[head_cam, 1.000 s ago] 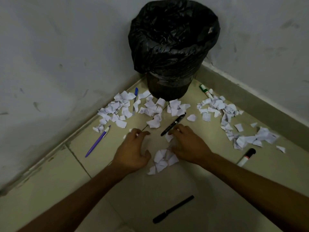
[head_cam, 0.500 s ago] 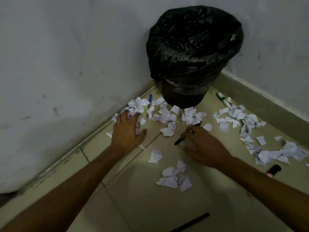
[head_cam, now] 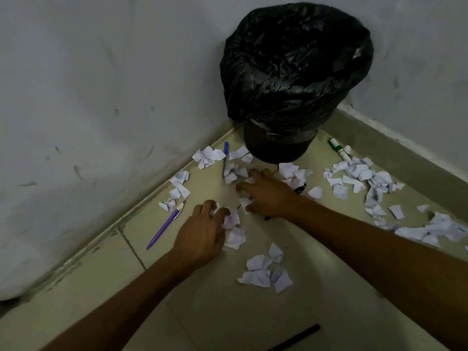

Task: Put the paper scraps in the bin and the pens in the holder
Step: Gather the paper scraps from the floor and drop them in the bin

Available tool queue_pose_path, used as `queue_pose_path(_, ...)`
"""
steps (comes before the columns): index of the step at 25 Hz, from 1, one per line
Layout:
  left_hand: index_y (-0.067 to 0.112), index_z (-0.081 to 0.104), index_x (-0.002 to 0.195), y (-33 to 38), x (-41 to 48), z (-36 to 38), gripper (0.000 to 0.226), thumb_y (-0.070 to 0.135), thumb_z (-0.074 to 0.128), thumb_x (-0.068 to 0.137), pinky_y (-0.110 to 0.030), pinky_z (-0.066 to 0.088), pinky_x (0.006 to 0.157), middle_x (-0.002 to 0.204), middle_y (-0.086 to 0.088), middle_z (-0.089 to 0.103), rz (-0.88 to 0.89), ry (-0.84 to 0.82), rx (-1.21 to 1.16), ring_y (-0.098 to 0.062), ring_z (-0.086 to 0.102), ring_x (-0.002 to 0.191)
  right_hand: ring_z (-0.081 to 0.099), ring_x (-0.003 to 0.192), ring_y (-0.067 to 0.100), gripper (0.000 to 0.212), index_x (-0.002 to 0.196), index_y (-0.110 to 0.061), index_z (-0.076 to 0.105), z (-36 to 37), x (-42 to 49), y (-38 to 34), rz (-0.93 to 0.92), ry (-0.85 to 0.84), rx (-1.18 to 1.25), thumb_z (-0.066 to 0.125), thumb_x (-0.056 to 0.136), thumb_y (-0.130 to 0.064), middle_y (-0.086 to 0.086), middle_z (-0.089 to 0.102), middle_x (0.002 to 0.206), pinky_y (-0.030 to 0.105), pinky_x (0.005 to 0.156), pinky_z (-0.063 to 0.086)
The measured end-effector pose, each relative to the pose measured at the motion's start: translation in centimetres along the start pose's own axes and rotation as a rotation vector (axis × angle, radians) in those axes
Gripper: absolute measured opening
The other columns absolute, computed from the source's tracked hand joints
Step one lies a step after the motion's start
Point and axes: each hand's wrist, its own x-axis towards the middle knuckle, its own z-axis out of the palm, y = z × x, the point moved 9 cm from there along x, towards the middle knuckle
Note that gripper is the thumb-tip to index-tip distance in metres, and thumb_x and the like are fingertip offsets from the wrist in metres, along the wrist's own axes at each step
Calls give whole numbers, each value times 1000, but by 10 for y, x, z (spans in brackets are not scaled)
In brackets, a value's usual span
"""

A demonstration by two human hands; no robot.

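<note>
At the near edge a black pen (head_cam: pixel 293 340) lies untouched. Just beyond it, a small heap (head_cam: pixel 264 273) of paper scraps has stayed where it was half a second ago.

Farther in, the left hand (head_cam: pixel 201 233) has been drawn back from the litter beside the wall (head_cam: pixel 101 97), where it lay flat a moment before. Its fingers are now curled round a clump (head_cam: pixel 231 220) of scraps pulled toward the middle. The purple pen (head_cam: pixel 166 225), covered by that arm before, is exposed again at the left.

The right hand (head_cam: pixel 267 196) has been pushed farther toward the bin (head_cam: pixel 291 79). Its fingers are spread and pressed flat on the scraps in front of the bin's base, and nothing is gripped. A second black pen (head_cam: pixel 301 189) is largely hidden beneath it.

Farthest, a blue pen (head_cam: pixel 225 158) and a green marker (head_cam: pixel 338 151) lie to the left and right of the base. A wide drift (head_cam: pixel 364 178) of scraps remains untouched at the right. No holder is in view.

The work appears to be at the gathering stage, with scraps being swept inward into handfuls. From how things lie, no pen has been collected, and most of the paper is yet to be lifted into the bin.
</note>
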Motion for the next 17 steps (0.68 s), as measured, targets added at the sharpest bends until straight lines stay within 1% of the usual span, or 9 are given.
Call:
queue_pose_path(3,27,46,135,-6,-13,-13,52,39,56,85,-32,47,82,136,-6,44,-17,57,-101,-25,47,117,37,126,34,48,132,-26,48,22,-29,-31,-93,-28,38,65,88,-29,12,34,140,44,89,48)
queue_pose_path(5,26,47,133,-19,-8,-22,55,46,52,81,-38,49,87,132,-6,48,-33,112,-121,-26,48,117,43,117,33,47,131,-23,50,37,-53,-44,-151,-75,62,65,88,-30,12,38,131,42,81,50)
queue_pose_path(6,25,47,133,-22,-5,-22,59,50,50,80,-40,49,89,131,-6,48,-32,106,-136,-27,48,116,44,114,32,49,132,-23,50,42,-64,-47,-163,-92,84,65,87,-35,11,39,129,41,80,50)
queue_pose_path(9,27,49,132,2,-15,2,64,60,48,77,-42,50,86,129,-5,48,52,-27,-159,-25,48,112,43,115,29,59,138,-28,46,51,-95,-53,-164,-141,176,63,86,-52,9,41,130,39,84,48)
queue_pose_path(10,28,50,131,14,-23,11,63,60,48,77,-44,52,84,130,-5,47,98,-62,-151,-24,47,111,42,117,28,61,140,-30,45,50,-104,-54,-162,-153,206,63,87,-52,8,41,132,39,86,48)
queue_pose_path(12,28,49,133,26,-33,15,63,59,52,79,-46,53,83,131,-4,45,141,-65,-175,-23,47,112,41,120,25,65,142,-31,41,44,-121,-46,-107,-138,235,64,86,-53,5,41,133,39,87,49)
queue_pose_path(14,32,41,140,20,-35,10,76,68,57,74,-48,51,90,140,-5,40,95,-63,-177,-25,41,124,38,124,24,80,144,-35,35,38,-136,-28,-3,-89,211,67,77,-63,2,39,136,41,87,50)
queue_pose_path(16,38,29,146,21,-41,15,101,83,58,61,-51,44,100,152,-7,29,90,-127,-84,-27,30,136,33,128,26,103,148,-40,22,48,-154,-20,79,-130,176,72,64,-71,2,30,143,44,88,51)
queue_pose_path(17,40,25,148,27,-47,20,110,88,56,55,-52,41,103,155,-7,24,111,-168,-10,-27,27,138,29,131,28,112,150,-41,15,58,-163,-23,86,-167,158,75,60,-71,4,23,149,46,90,50)
